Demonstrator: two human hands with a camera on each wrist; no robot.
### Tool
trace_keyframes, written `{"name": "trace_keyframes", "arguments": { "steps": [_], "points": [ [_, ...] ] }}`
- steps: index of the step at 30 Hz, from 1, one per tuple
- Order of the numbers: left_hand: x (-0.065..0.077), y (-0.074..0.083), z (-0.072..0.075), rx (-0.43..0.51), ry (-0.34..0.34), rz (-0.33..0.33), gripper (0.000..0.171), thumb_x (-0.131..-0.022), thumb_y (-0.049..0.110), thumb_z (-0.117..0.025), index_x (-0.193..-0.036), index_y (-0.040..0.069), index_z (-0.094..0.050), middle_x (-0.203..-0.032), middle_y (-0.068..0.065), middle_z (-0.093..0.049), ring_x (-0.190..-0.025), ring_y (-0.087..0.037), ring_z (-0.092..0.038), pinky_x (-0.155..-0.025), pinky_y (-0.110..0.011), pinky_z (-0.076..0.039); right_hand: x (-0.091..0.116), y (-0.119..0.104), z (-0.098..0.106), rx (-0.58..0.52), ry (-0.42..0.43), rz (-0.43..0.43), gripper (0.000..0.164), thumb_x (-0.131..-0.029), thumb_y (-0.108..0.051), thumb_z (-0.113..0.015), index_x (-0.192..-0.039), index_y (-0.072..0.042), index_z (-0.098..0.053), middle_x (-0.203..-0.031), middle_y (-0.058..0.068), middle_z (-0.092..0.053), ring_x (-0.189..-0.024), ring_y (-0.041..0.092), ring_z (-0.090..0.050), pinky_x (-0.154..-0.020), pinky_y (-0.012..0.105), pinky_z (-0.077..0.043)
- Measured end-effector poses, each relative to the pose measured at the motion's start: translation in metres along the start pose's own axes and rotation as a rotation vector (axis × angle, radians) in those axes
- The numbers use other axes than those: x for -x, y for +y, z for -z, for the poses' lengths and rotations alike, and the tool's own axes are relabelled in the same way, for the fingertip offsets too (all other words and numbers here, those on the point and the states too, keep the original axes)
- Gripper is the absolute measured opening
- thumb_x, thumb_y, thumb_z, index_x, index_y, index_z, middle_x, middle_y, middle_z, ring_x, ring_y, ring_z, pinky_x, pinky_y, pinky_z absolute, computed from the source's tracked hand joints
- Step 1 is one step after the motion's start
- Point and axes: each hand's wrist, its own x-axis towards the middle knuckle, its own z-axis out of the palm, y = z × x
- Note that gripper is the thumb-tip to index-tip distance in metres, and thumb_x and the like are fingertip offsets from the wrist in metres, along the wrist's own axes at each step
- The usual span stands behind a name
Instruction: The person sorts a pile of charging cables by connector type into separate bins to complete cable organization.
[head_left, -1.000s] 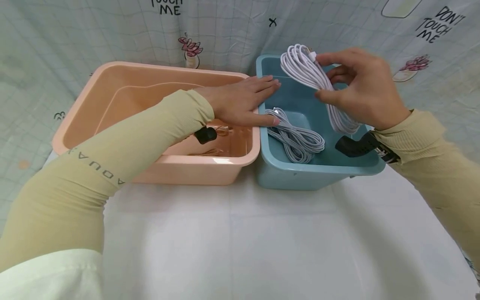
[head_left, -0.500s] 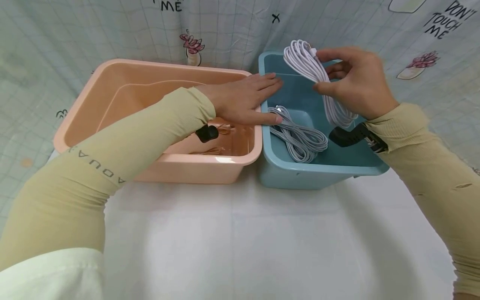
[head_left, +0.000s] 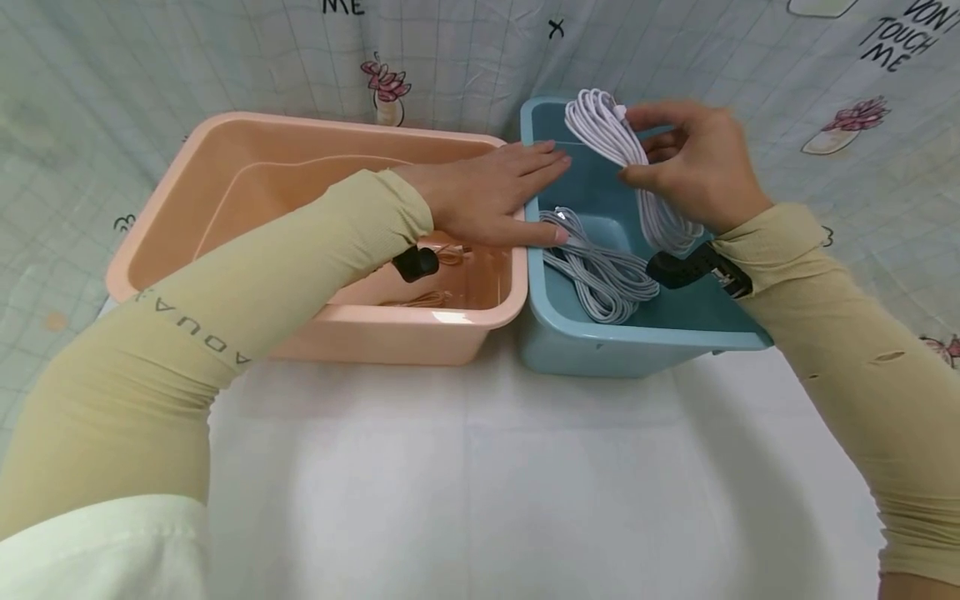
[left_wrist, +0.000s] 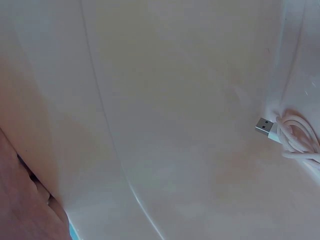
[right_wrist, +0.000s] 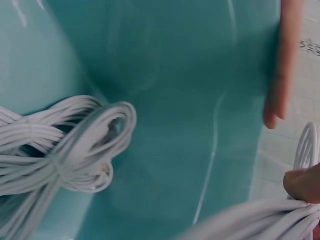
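Observation:
In the head view my right hand point(head_left: 697, 162) holds a coiled white cable point(head_left: 603, 129) between thumb and fingers. The coil hangs slanted over the blue bin point(head_left: 592, 354), its lower end down inside. My left hand point(head_left: 498, 196) lies with straight fingers across the adjoining rims of the peach bin point(head_left: 375, 333) and the blue bin. Below its thumb, more coiled whitish cables point(head_left: 611, 283) lie in the blue bin; the right wrist view shows these tied cables point(right_wrist: 65, 145) close up. A USB plug point(left_wrist: 264, 126) on a thin cable shows in the left wrist view.
Thin coiled cables point(head_left: 423, 300) lie at the right end of the peach bin, partly hidden by my left arm. Both bins stand on a white tabletop point(head_left: 465, 483). A printed grid-patterned sheet point(head_left: 465, 58) rises behind them.
My right hand has moved a little to the left over the blue bin, still holding the coiled cable. My left hand keeps its place on the rims. The head view has shifted slightly.

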Motion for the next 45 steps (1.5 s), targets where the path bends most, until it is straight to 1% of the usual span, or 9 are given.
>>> {"name": "trace_keyframes", "arguments": {
  "steps": [10,14,17,25,27,29,31,33,45],
  "points": [
    [0.001,0.001,0.001,-0.006,-0.005,0.014,0.095,-0.101,0.069,-0.038,-0.168,0.013,-0.002,-0.177,-0.004,0.003,-0.166,-0.024,0.008,-0.136,-0.045,0.001,-0.003,0.007,-0.007,0.035,-0.048,-0.031,0.058,-0.089,-0.009,-0.078,-0.145,-0.009,-0.06,-0.135,0.022,-0.067,-0.088,-0.003,-0.06,-0.069,0.003,-0.044],
    [0.0,0.002,0.001,-0.003,-0.005,0.013,0.095,-0.101,0.069,-0.038,-0.168,0.013,-0.001,-0.177,-0.004,0.003,-0.166,-0.024,0.007,-0.136,-0.045,0.001,-0.004,0.011,-0.009,0.051,-0.067,-0.056,0.059,-0.09,-0.009,-0.078,-0.145,-0.009,-0.06,-0.135,0.024,-0.067,-0.097,0.015,-0.069,-0.066,0.003,-0.044],
    [0.0,0.002,0.0,-0.003,-0.004,0.013,0.095,-0.101,0.068,-0.038,-0.168,0.013,-0.001,-0.177,-0.003,0.004,-0.166,-0.025,0.007,-0.136,-0.045,0.001,-0.004,0.014,-0.01,0.065,-0.077,-0.063,0.058,-0.09,-0.009,-0.078,-0.145,-0.009,-0.06,-0.134,0.024,-0.068,-0.105,0.027,-0.07,-0.065,0.003,-0.043],
    [0.0,0.002,0.0,-0.004,-0.005,0.021,0.095,-0.1,0.068,-0.039,-0.168,0.014,-0.001,-0.177,-0.003,0.005,-0.166,-0.025,0.007,-0.136,-0.045,0.001,-0.005,0.016,-0.012,0.061,-0.087,-0.059,0.059,-0.089,-0.006,-0.078,-0.145,-0.008,-0.06,-0.134,0.024,-0.067,-0.112,0.038,-0.068,-0.066,0.005,-0.044],
    [0.0,0.002,0.0,-0.006,-0.005,0.02,0.095,-0.1,0.068,-0.039,-0.168,0.013,-0.001,-0.177,-0.004,0.004,-0.166,-0.025,0.007,-0.136,-0.045,0.001,-0.005,0.016,-0.013,0.062,-0.096,-0.06,0.06,-0.09,-0.006,-0.077,-0.146,-0.009,-0.059,-0.137,0.023,-0.066,-0.115,0.039,-0.068,-0.072,0.011,-0.052],
    [0.0,0.002,0.0,-0.005,-0.004,0.02,0.095,-0.1,0.068,-0.039,-0.168,0.013,-0.001,-0.177,-0.004,0.004,-0.166,-0.025,0.007,-0.136,-0.045,0.001,-0.005,0.016,-0.012,0.058,-0.107,-0.058,0.062,-0.09,-0.007,-0.077,-0.148,-0.009,-0.057,-0.142,0.022,-0.063,-0.122,0.04,-0.067,-0.086,0.025,-0.061],
    [0.0,0.003,0.001,-0.008,-0.002,0.015,0.095,-0.101,0.068,-0.039,-0.168,0.012,-0.001,-0.177,-0.005,0.003,-0.166,-0.025,0.007,-0.136,-0.045,0.001,-0.004,0.015,-0.01,0.049,-0.116,-0.053,0.064,-0.091,-0.008,-0.077,-0.15,-0.009,-0.054,-0.147,0.021,-0.061,-0.127,0.041,-0.065,-0.098,0.043,-0.06],
    [0.001,0.004,0.003,-0.008,0.003,0.01,0.094,-0.101,0.067,-0.039,-0.168,0.012,-0.002,-0.177,-0.005,0.002,-0.166,-0.025,0.006,-0.136,-0.045,0.001,-0.003,0.014,-0.007,0.034,-0.123,-0.045,0.066,-0.091,-0.009,-0.077,-0.152,-0.009,-0.052,-0.151,0.02,-0.058,-0.133,0.042,-0.062,-0.105,0.057,-0.054],
    [0.0,0.004,0.003,-0.006,-0.006,0.015,0.095,-0.1,0.067,-0.04,-0.168,0.013,-0.003,-0.177,-0.004,0.001,-0.166,-0.025,0.004,-0.136,-0.046,-0.002,0.005,0.006,0.003,-0.003,-0.123,-0.018,0.062,-0.093,-0.012,-0.075,-0.151,-0.007,-0.052,-0.152,0.021,-0.056,-0.136,0.043,-0.058,-0.106,0.06,-0.052]
  ]
}}
